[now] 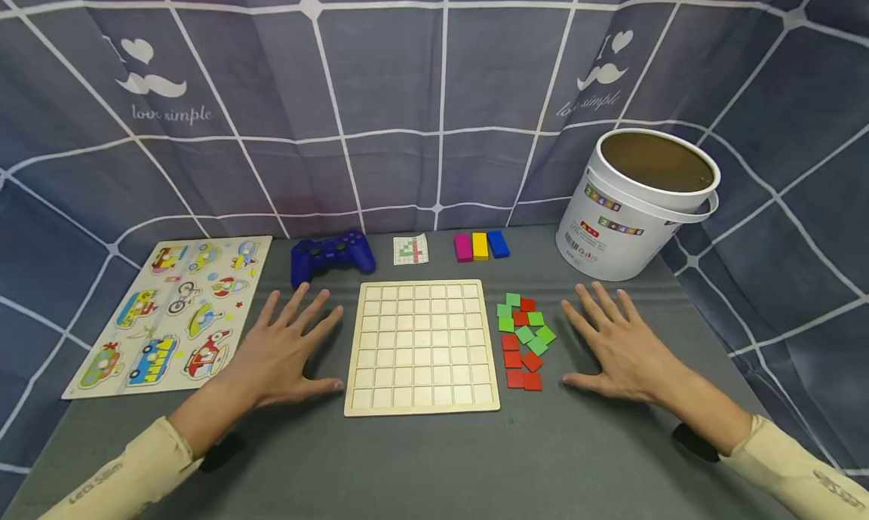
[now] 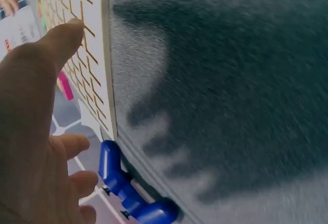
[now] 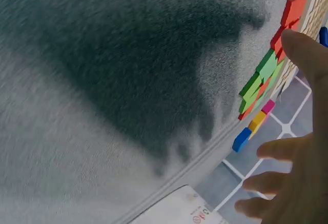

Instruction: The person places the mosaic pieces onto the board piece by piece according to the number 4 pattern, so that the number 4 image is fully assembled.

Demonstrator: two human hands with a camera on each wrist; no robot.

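Observation:
My left hand (image 1: 285, 358), fingers spread and holding nothing, hovers left of a wooden grid board (image 1: 422, 348); its shadow falls on the cloth in the left wrist view. To the right, my right hand (image 1: 621, 354) is spread the same way, also holding nothing. Between it and the board lie several red square tiles (image 1: 514, 359) and green square tiles (image 1: 505, 324) in a loose cluster. The board's square cells hold no tiles. Behind the board sits a small card (image 1: 410, 250) printed with a coloured grid pattern.
A blue game controller (image 1: 333, 254) lies beyond my left hand, beside a picture puzzle board (image 1: 176, 316). Pink (image 1: 463, 248), yellow (image 1: 480, 246) and blue blocks (image 1: 498, 244) stand in a row at the back. A white bucket (image 1: 611, 218) is at the back right, near the curtain (image 1: 387, 90).

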